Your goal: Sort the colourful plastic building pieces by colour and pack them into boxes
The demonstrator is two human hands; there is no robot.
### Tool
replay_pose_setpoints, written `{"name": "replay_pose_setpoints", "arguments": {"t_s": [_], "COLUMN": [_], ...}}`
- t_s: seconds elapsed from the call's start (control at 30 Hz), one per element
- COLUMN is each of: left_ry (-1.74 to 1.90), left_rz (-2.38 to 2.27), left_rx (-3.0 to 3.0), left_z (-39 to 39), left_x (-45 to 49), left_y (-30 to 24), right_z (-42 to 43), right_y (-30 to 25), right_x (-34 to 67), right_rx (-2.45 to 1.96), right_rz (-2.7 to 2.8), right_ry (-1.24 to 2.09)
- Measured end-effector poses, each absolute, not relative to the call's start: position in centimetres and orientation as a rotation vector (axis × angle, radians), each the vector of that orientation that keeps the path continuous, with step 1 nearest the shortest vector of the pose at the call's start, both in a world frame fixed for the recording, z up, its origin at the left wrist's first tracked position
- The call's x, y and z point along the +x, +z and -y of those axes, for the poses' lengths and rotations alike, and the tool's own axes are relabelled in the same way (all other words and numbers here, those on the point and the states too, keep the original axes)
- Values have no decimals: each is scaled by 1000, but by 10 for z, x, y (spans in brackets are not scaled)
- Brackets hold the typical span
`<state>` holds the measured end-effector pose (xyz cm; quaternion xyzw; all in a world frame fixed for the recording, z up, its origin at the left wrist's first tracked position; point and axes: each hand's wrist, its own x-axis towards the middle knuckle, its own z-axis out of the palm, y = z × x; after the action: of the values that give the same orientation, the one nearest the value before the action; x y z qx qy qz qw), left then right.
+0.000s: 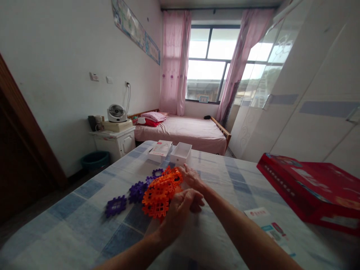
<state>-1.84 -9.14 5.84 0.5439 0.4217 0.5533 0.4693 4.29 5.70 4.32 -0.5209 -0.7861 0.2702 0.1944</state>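
Observation:
A cluster of orange plastic lattice tiles [160, 191] lies joined together on the checked tablecloth [84, 225]. My left hand [180, 212] is curled at the cluster's near right edge, fingers bent against it. At the far end of the cluster, my right hand [192, 177] has its fingers closed on the top orange tile. Several purple tiles [116, 205] of the same kind lie loose just left of the orange ones.
A white open box [181, 153] and its lid [160, 150] stand beyond the tiles. A big red box [309, 191] lies at the right, with printed leaflets [270, 227] in front of it. Behind the table are a bed, a nightstand with a fan, and wardrobes.

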Motion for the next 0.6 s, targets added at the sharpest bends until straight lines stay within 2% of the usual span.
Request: {"name": "replay_pose_setpoints", "arguments": {"t_s": [0.1, 0.2, 0.27, 0.37, 0.5, 0.6], "left_ry": [1459, 1504, 1535, 1312, 1152, 1137], "left_rz": [-1189, -1535, -1842, -2147, -2158, -2040], "left_rx": [1465, 1681, 1846, 1775, 1516, 1530], "left_z": [98, 104, 107, 107, 99, 92], "left_x": [-48, -100, -142, -197, -216, -194], "left_y": [85, 92, 79, 41, 4, 6], "right_z": [-41, -22, -4, 31, 72, 86], "right_y": [44, 50, 54, 57, 54, 50], "right_x": [38, 42, 53, 86, 147, 200], "right_rx": [-1390, -1291, -1266, -1242, -1361, -1663], "right_rz": [2276, 2305, 2288, 2275, 2318, 2281], "right_ry": [784, 796, 780, 707, 401, 121]}}
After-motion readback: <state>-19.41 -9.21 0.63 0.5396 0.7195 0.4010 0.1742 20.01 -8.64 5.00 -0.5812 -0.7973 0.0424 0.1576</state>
